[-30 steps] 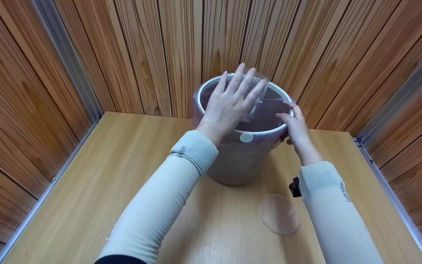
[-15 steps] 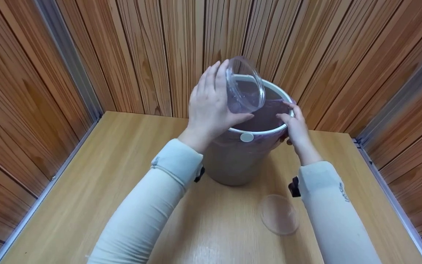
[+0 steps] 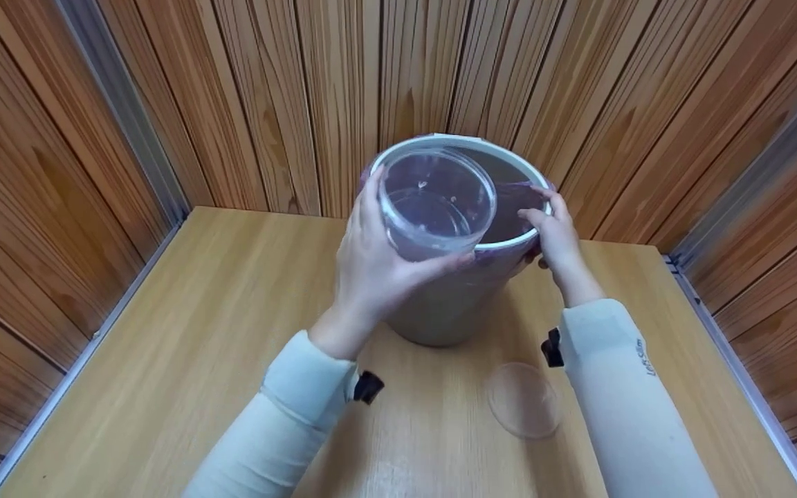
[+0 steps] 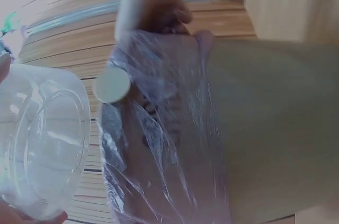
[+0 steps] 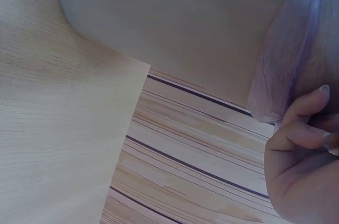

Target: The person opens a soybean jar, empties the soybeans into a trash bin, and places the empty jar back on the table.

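Note:
In the head view my left hand (image 3: 372, 266) grips a clear round plastic tub (image 3: 440, 200), thumb on the near side. The tub's mouth faces up and towards me, with small specks or drops inside. It is above the near left rim of a grey trash can (image 3: 433, 311). A thin purplish bag (image 4: 169, 128) lines the can and folds over its outside. My right hand (image 3: 556, 238) pinches the can's right rim and bag, thumb inside and fingers outside; in the right wrist view several fingers (image 5: 304, 134) curl beside the bag. The can's bottom inside is hidden.
A clear round lid (image 3: 524, 401) lies flat on the wooden table (image 3: 246, 304), in front of the can and left of the right sleeve. Wood-panelled walls (image 3: 343, 90) close off the back and both sides, with metal strips (image 3: 125, 104) at the corners.
The left hand has drawn the tub back from over the can's mouth, left and towards me, turning it from tipped to mouth-up. The right hand stays at the rim.

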Tool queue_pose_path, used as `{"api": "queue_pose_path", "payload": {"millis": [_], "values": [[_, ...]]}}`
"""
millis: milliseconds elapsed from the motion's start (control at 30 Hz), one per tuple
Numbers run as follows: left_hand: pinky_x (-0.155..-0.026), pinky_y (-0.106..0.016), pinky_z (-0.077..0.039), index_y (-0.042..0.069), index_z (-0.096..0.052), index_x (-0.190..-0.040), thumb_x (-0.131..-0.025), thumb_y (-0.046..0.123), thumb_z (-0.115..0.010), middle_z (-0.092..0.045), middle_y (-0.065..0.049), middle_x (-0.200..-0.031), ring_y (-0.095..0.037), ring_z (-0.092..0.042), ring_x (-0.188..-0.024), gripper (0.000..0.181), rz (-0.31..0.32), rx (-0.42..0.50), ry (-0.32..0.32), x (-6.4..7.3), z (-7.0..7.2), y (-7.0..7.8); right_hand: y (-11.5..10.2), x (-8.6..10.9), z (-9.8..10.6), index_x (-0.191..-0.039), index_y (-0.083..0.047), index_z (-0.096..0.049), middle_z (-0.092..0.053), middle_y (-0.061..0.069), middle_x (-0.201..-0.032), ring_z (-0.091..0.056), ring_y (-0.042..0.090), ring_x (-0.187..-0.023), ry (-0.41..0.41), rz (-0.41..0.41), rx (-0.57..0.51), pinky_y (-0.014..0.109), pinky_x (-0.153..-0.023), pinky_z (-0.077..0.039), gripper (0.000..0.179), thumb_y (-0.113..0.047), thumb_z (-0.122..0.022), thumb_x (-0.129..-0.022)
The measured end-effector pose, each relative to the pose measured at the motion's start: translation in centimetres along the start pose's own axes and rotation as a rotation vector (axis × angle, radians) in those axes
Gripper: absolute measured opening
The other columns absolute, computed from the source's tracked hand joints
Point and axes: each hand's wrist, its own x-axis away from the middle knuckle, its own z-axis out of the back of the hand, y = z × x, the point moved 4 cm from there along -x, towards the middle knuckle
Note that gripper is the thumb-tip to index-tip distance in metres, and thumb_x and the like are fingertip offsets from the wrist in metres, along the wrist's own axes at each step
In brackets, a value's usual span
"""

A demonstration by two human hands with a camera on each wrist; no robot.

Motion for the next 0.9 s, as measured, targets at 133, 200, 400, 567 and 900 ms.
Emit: {"api": "queue_pose_path", "payload": {"millis": [133,200,400,567,900], "values": [[-0.102,-0.04,-0.036,0.016,-0.019,-0.146,-0.05,0.07,-0.075,-0.033,0.0,-0.145,-0.016,-0.038,-0.127,0.124,0.003,0.078,0.037,1.6,0.9,-0.2,-0.1,0.0,0.0,-0.144,-0.028,-0.028,-0.029,0.014,-0.144,-0.033,0.037,-0.124,-0.004,-0.002,-0.004,0.059,-0.081,-0.037,0.058,-0.031,-0.046,-0.089],[-0.1,-0.039,-0.036,0.017,-0.02,-0.146,-0.049,0.068,-0.077,-0.038,-0.001,-0.141,-0.017,-0.039,-0.124,0.124,0.009,0.104,0.056,2.5,1.2,-0.4,-0.2,0.0,0.1,-0.144,-0.028,-0.027,-0.028,0.014,-0.145,-0.032,0.038,-0.126,-0.004,0.003,-0.009,0.064,-0.085,-0.034,0.058,-0.03,-0.046,-0.089],[-0.09,-0.038,-0.041,0.026,-0.022,-0.145,-0.044,0.063,-0.083,-0.038,-0.006,-0.132,-0.019,-0.037,-0.117,0.123,0.063,0.158,0.075,5.5,1.5,-1.7,-0.2,0.1,0.1,-0.144,-0.026,-0.028,-0.015,0.008,-0.152,-0.024,0.039,-0.131,-0.006,0.008,-0.018,0.071,-0.09,-0.029,0.059,-0.03,-0.047,-0.089],[-0.087,-0.039,-0.042,0.028,-0.023,-0.145,-0.043,0.061,-0.084,-0.037,-0.006,-0.13,-0.017,-0.035,-0.116,0.123,0.106,0.165,0.071,7.9,1.1,-2.9,-0.2,0.1,0.0,-0.143,-0.026,-0.03,-0.016,0.007,-0.152,-0.026,0.039,-0.13,0.007,0.004,0.004,0.068,-0.088,-0.032,0.058,-0.028,-0.048,-0.088],[-0.082,-0.038,-0.044,0.022,-0.025,-0.144,-0.04,0.064,-0.083,-0.043,-0.008,-0.126,-0.017,-0.041,-0.11,0.126,0.16,0.126,0.053,11.7,-1.4,-4.9,-0.1,0.1,0.0,-0.144,-0.029,-0.027,-0.018,0.008,-0.152,-0.024,0.04,-0.131,-0.003,-0.001,0.005,0.067,-0.088,-0.032,0.057,-0.029,-0.046,-0.09]]}}
